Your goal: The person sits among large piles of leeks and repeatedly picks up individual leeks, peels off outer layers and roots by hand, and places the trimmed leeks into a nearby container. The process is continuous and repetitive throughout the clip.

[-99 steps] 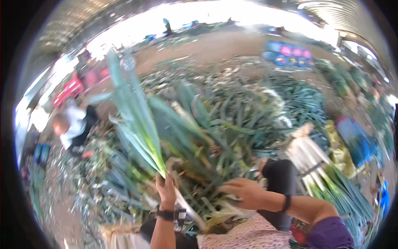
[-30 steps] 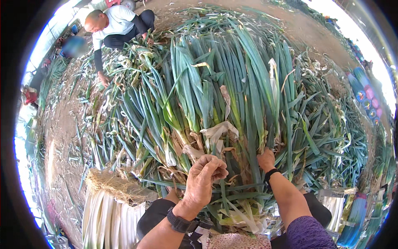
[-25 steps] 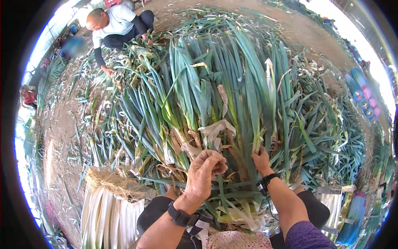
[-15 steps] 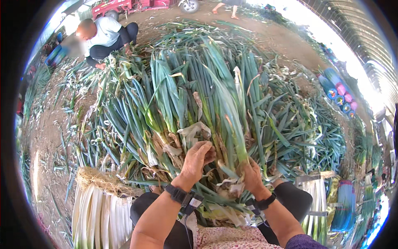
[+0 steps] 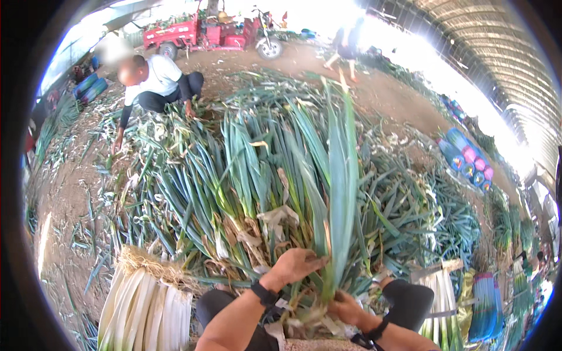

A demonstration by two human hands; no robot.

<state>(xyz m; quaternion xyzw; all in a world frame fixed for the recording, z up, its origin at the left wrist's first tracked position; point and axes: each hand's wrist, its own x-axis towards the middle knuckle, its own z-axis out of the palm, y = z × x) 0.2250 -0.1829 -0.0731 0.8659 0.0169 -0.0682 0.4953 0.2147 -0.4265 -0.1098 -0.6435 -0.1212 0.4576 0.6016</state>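
Observation:
A large green onion (image 5: 342, 193) stands nearly upright before me, its long leaves pointing away. My right hand (image 5: 348, 309) is closed round its lower stalk, close to my lap. From the left, my left hand (image 5: 294, 268) reaches across with its fingers bent together, pinching the edge of an outer leaf. Loose, pale husk (image 5: 310, 319) hangs under the stalk, partly blurred. Just beyond my hands lies a thick heap of untrimmed green onions (image 5: 252, 158), with dry brown leaves around their bases.
Bundled white stalks with roots (image 5: 143, 304) lie at my left, another bundle (image 5: 445, 298) at my right. A person (image 5: 158, 85) squats at the far left of the heap. Behind are a red cargo tricycle (image 5: 205, 34), a walking person (image 5: 346, 47) and wrapped bundles (image 5: 468, 158).
The green onion has come nearer to my body and stands more upright. My right hand moved down toward my lap; my left hand moved toward the stalk. The view has tipped up.

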